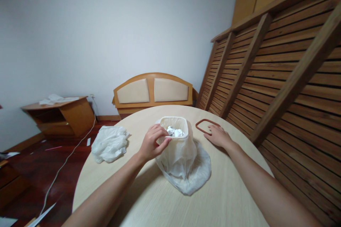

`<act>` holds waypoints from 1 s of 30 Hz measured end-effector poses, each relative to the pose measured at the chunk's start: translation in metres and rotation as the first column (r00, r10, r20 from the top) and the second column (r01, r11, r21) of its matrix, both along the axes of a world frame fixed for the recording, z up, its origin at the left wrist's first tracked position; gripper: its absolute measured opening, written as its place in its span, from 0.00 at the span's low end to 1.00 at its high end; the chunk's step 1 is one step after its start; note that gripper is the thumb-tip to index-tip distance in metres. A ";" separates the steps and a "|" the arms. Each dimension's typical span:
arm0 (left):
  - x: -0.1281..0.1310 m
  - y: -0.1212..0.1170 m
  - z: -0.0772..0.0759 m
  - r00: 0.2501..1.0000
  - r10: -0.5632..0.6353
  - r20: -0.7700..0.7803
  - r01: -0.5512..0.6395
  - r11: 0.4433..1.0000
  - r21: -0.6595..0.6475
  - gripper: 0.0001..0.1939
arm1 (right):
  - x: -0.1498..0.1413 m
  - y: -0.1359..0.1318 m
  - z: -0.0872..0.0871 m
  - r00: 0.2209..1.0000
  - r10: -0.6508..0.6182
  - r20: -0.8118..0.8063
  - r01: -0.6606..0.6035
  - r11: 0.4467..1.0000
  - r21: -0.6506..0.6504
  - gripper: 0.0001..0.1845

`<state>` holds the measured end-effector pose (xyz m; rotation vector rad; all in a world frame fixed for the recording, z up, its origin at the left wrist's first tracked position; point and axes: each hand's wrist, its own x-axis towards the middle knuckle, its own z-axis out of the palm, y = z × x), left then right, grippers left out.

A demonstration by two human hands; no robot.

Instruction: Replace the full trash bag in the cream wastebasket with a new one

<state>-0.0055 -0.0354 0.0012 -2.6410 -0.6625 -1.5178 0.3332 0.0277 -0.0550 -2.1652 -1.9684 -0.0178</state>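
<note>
A small cream waste bin (178,149) stands on the round wooden table (226,198), with crumpled white paper (175,132) inside. A thin translucent plastic bag (195,173) hangs around its outside and spreads on the table. My left hand (153,143) pinches the bin's near-left rim together with the bag's edge. To the right, my right hand (218,136) lies flat on the table, fingertips touching a brown rectangular ring (204,126) that lies beside the bin.
A crumpled white plastic bag (109,143) lies at the table's left edge. Behind stand a wooden headboard (153,92), slatted wooden panels (279,78) leaning on the right, and a low cabinet (60,115) on the left. A white cable (69,158) runs over the dark floor.
</note>
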 end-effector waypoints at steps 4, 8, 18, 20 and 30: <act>0.000 0.001 0.000 1.000 -0.002 -0.004 0.002 1.000 -0.001 0.06 | -0.029 -0.010 0.004 0.990 0.137 0.041 -0.136 0.990 -0.032 0.25; 0.000 0.001 0.000 1.000 0.003 -0.009 -0.003 1.000 -0.006 0.06 | -0.043 -0.016 0.005 0.989 0.133 0.069 -0.128 0.990 -0.062 0.24; 0.001 -0.001 0.000 1.000 0.027 -0.016 -0.027 0.999 -0.021 0.08 | -0.021 -0.007 0.001 0.997 0.023 0.073 -0.016 0.996 -0.092 0.27; 0.001 -0.001 0.001 0.999 0.029 -0.014 -0.029 0.999 -0.023 0.09 | -0.013 -0.003 -0.001 0.998 -0.008 0.067 0.014 0.996 -0.093 0.29; 0.000 0.000 -0.001 1.000 0.016 -0.022 -0.016 1.000 -0.011 0.07 | 0.018 0.009 -0.008 0.994 -0.107 0.038 0.109 0.991 -0.082 0.32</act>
